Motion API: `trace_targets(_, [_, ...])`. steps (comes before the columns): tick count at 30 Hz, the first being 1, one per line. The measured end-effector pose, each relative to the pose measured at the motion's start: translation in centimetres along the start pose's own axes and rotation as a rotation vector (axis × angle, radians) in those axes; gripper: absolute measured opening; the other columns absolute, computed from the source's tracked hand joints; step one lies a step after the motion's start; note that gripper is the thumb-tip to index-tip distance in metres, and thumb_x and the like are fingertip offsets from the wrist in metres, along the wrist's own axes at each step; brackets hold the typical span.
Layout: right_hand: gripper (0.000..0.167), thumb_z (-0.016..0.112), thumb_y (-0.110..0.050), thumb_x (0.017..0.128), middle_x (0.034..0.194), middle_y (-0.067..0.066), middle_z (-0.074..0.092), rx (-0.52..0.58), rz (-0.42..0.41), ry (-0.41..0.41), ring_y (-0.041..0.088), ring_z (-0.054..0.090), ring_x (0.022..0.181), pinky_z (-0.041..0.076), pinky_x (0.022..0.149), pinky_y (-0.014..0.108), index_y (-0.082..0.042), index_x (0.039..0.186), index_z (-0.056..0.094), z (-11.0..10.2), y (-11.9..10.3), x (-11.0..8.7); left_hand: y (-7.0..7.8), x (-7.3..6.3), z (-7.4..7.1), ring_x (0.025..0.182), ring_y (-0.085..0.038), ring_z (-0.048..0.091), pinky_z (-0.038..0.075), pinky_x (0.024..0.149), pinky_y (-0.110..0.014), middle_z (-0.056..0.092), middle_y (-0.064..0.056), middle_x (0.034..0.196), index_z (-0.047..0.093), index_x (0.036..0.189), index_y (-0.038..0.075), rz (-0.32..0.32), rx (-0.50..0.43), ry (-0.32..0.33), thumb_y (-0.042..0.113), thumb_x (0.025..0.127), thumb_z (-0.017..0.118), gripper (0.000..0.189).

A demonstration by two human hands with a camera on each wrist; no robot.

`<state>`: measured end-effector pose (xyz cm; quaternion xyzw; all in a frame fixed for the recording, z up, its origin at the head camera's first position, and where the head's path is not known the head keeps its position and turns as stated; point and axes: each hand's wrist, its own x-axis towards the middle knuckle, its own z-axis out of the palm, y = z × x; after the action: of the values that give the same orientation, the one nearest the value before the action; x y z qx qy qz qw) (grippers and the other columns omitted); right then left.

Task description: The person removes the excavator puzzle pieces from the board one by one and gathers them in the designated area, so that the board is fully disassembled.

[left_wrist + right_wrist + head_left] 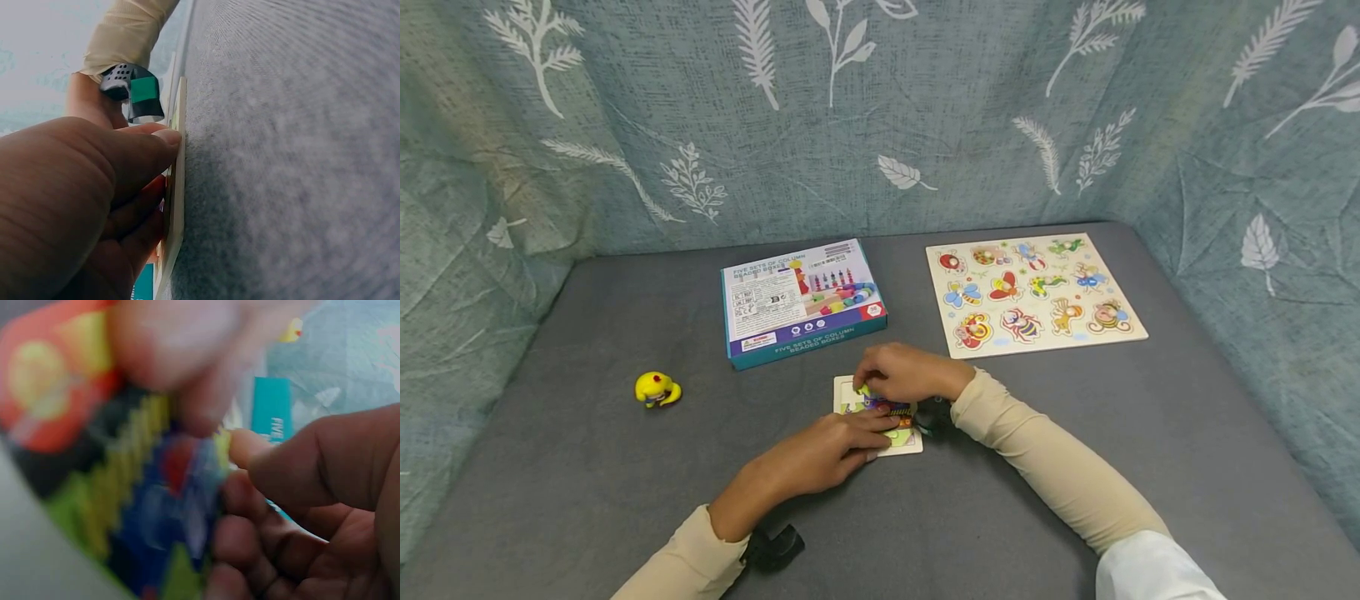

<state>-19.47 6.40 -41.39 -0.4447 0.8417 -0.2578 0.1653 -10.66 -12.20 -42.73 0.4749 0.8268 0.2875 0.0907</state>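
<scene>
A small wooden jigsaw board [845, 392] lies on the grey table, with colourful printed pieces on it and a pale bare patch at its far left corner. My left hand [829, 452] rests across the near part of the board with its fingers fairly straight; the left wrist view shows its thumb [164, 139] against the board's face near the edge. Over the far side, my right hand [904, 372] pinches a small yellow-green puzzle piece [862, 389] between thumb and index finger. The right wrist view is blurred, and the fingers hide most of that piece.
A teal bead-set box [805, 304] lies behind the board. To the back right lies a wooden insect puzzle [1037, 292]. A yellow toy [657, 389] sits at the left. Behind the table hangs a leaf-patterned curtain [880, 117].
</scene>
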Motion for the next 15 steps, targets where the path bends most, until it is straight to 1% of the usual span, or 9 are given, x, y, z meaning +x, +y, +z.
trace_targets(5, [0.023,0.048,-0.001,0.095,0.096,0.000,0.060,-0.019,0.015,0.015,0.013,0.052,0.085,0.045,0.080,0.028,-0.008,0.099,0.070,0.36,-0.06,0.05,-0.10,0.02,0.07,0.133,-0.019,0.044,0.038,0.107,-0.036,0.053,-0.003,0.141,0.068,0.122,0.005,0.016,0.021,-0.002,0.007,0.097,0.060,0.027])
trace_targets(9, [0.020,0.051,-0.001,0.093,0.095,0.000,0.056,-0.023,0.025,0.015,0.013,0.050,0.084,0.044,0.078,0.027,-0.010,0.099,0.068,0.48,-0.08,0.04,-0.13,0.01,0.10,0.133,-0.019,0.045,0.037,0.107,-0.036,0.053,-0.003,0.140,0.068,0.122,0.006,0.016,0.026,-0.001,0.007,0.097,0.061,0.027])
trace_targets(15, [0.016,0.056,-0.002,0.091,0.093,0.000,0.053,-0.014,0.035,0.020,0.013,0.049,0.084,0.044,0.076,0.028,-0.012,0.096,0.067,0.47,-0.18,0.16,-0.05,-0.04,0.06,0.132,-0.019,0.045,0.038,0.107,-0.036,0.054,-0.003,0.140,0.067,0.124,0.005,0.000,0.027,0.003,0.007,0.096,0.061,0.029])
